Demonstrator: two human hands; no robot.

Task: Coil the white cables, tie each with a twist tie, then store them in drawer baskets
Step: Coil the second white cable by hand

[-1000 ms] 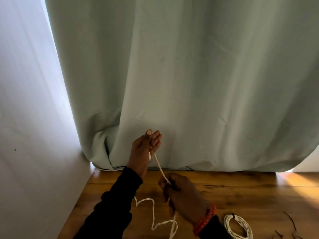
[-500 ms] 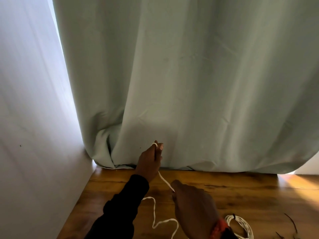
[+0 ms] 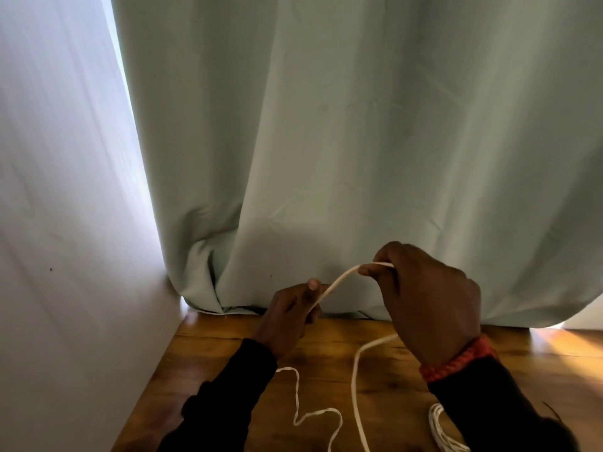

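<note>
A loose white cable (image 3: 339,281) stretches taut between both hands above the wooden table (image 3: 385,376). My left hand (image 3: 287,318) pinches its lower end near the curtain's hem. Raised higher and to the right, my right hand (image 3: 424,298) grips the cable between thumb and fingers. From there the cable hangs down and trails in loops across the table toward the bottom edge of the view. A second white cable (image 3: 439,429), wound into a coil, lies at the lower right, partly hidden by my right sleeve.
A pale green curtain (image 3: 359,141) hangs right behind the hands, its hem resting on the table's far edge. A white wall (image 3: 65,223) bounds the table on the left. A thin dark twist tie (image 3: 553,411) lies at the far lower right.
My right hand has risen from the table up past the left hand, drawing the cable with it. My left hand has sunk slightly, and the view has shifted.
</note>
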